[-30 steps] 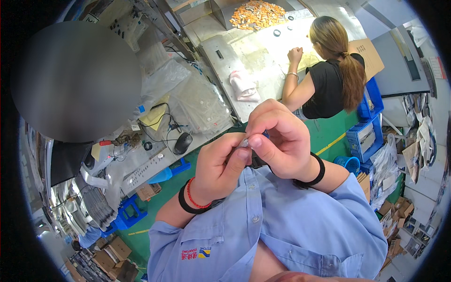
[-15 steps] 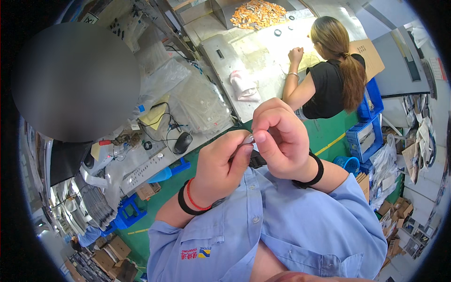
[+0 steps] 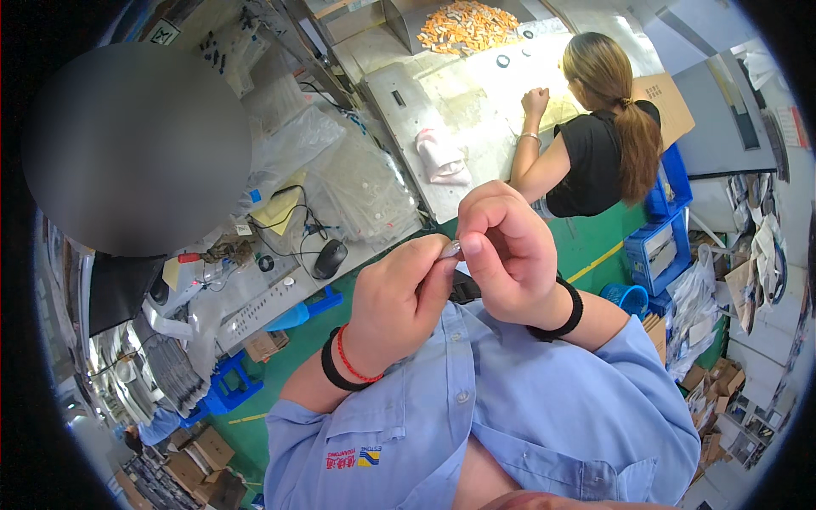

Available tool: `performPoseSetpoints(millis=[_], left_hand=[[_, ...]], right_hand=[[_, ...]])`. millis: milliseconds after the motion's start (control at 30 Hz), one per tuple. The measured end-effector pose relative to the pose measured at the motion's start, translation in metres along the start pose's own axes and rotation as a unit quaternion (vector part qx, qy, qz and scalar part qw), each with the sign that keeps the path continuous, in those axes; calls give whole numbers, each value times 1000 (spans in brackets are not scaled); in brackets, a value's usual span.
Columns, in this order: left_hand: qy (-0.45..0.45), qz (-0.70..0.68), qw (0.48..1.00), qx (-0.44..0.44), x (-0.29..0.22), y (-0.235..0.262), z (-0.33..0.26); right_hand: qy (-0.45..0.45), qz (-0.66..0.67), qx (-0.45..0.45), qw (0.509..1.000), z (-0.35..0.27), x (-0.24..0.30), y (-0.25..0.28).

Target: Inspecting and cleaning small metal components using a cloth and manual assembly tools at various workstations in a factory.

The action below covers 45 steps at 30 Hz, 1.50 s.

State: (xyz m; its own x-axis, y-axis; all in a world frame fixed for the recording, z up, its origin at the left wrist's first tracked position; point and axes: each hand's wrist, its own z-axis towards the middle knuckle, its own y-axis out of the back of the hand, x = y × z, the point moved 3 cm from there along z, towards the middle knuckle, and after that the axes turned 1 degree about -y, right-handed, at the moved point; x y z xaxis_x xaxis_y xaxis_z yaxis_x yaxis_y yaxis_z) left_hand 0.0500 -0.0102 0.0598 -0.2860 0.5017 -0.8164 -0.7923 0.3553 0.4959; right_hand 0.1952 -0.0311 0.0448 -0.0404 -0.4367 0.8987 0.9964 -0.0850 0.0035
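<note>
From the head view, there they were, two bare hands meeting over the blue shirt (image 3: 544,382)! The left hand (image 3: 391,297) had a small silvery piece (image 3: 450,250) pinched between thumb and forefinger, right out in front of the chest. In came the right hand (image 3: 510,255), thumb and fingertip at the piece's far end; whether they gripped it or merely touched it, I couldn't tell. Fingers covered most of the piece, so its exact kind stayed a mystery.

Upper left, a grey blurred disc (image 3: 136,149) blotted out a good stretch of bench, and the dark rim cropped the clutter all round. Across the way, a co-worker in black (image 3: 603,161) sat with one fist on the lit table (image 3: 493,127), the other hand out of sight.

Now the containers! A metal tray (image 3: 398,25), cut off at the top, held a heap of small orange-and-white pieces (image 3: 466,27). On the right stood a blue crate (image 3: 636,259), a round blue basket (image 3: 639,304) beside it, contents hard to make out.
</note>
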Motion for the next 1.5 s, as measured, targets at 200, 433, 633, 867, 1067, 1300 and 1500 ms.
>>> performPoseSetpoints(millis=[200,433,633,867,1067,1300,1500], left_hand=[[-20,24,999,-13,0,-1,-1],[-2,6,1000,-5,2,2,-2],[21,-60,998,-13,9,1,-6],[87,-171,981,-17,21,-1,-13],[86,-192,977,12,17,-4,-10],[65,-102,992,20,13,5,-4],[79,-35,995,50,14,16,-4]], right_hand=[[7,-4,-7,1000,-4,2,-4],[54,-67,40,995,2,0,-2],[-16,18,3,1000,-2,4,-6],[-87,134,6,987,0,-3,-6],[-64,66,43,995,5,0,-3],[-27,-38,127,991,21,13,13],[-14,-111,187,976,32,21,24]])
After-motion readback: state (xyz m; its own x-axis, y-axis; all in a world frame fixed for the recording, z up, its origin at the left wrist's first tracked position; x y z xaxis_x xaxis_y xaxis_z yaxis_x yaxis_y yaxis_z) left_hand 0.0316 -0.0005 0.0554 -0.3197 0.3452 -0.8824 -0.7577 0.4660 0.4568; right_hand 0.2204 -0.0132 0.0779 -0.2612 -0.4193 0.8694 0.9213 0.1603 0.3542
